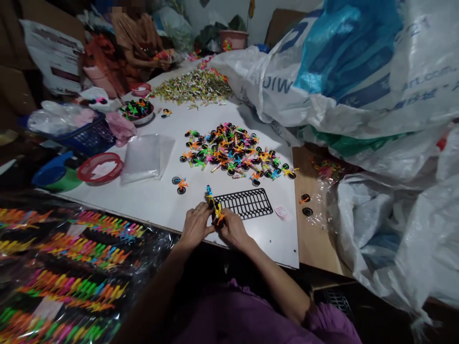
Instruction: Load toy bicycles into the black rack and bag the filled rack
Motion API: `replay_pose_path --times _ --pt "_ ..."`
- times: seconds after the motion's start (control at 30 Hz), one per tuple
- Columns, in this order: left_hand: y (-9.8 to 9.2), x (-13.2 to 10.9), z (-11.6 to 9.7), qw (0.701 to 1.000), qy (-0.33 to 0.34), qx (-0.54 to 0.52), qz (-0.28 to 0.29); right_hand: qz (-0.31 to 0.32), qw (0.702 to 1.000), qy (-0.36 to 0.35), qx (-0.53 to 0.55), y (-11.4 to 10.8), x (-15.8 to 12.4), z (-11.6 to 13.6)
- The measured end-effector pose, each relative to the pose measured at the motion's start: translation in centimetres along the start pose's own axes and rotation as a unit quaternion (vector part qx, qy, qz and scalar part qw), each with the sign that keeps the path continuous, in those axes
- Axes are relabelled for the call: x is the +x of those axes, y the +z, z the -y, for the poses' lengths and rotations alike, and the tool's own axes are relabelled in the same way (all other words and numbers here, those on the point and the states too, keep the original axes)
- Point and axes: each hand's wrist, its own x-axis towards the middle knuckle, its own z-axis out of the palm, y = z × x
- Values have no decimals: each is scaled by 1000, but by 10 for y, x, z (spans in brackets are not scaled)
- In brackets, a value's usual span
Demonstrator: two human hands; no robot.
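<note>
A black plastic rack [247, 203] with rows of slots lies flat on the white table in front of me. At its left end stand small plastic toy bicycles [217, 209], yellow and orange, with a blue one just beyond. My left hand [196, 223] is closed against the rack's left end, its thumb and fingers at the bicycles' near side. From the right, my right hand [234, 229] pinches an orange toy bicycle there; its fingertips are partly hidden. Left of the rack, a loose blue and orange toy bicycle [180, 184] lies alone.
Beyond the rack is a pile of toy bicycles [229, 148], and behind it a heap of small shiny tubes [193, 86]. Clear plastic bags [141, 157] and a red basket [100, 168] lie left. Large white sacks [394, 215] crowd the right. Another person [138, 43] works at the far end.
</note>
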Motion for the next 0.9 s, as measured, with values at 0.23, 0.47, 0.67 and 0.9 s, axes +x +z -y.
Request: replay_pose_path --times 0.23,0.47,0.67,0.9 --pt "6 3 7 1000 9 3 -6 16 998 9 -54 3 -5 -3" --pt "13 1 10 1000 8 -4 -10 40 993 35 -108 4 0 7" --pt "6 3 10 1000 13 -7 17 74 985 16 -153 5 3 12" --pt "-4 5 14 998 43 -31 26 117 991 -23 -58 -15 13 -1"
